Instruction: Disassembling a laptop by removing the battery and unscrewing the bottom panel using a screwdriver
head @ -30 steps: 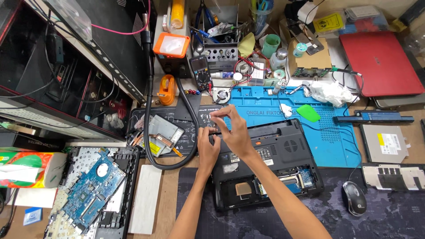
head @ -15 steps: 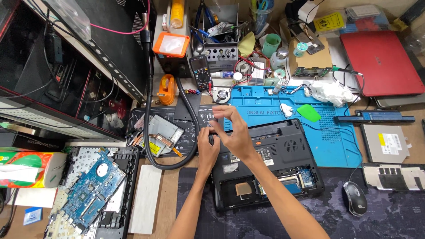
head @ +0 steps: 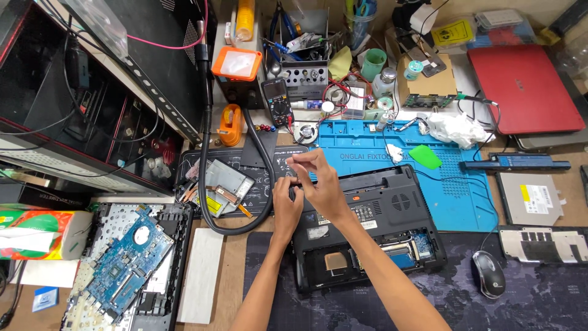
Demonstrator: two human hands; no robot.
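While both forearms reach up from six o'clock, the left hand (head: 286, 197) and the right hand (head: 320, 184) meet over the upper left corner of an upturned black laptop (head: 367, 227), which lies just right of centre with its bottom covers off. The left hand's fingers curl down onto that corner; whether they pinch anything there I cannot tell. The right hand is raised just above it, thumb and forefinger pressed together at the tips, though any part between them is too small to see. A blue work mat (head: 453, 196) lies under the laptop's far edge, toward two o'clock. At nine o'clock of the hands a black hose (head: 257, 178) loops past a metal drive (head: 223, 184). A mouse (head: 488, 274) sits at four o'clock, a blue circuit board (head: 125, 270) at eight.
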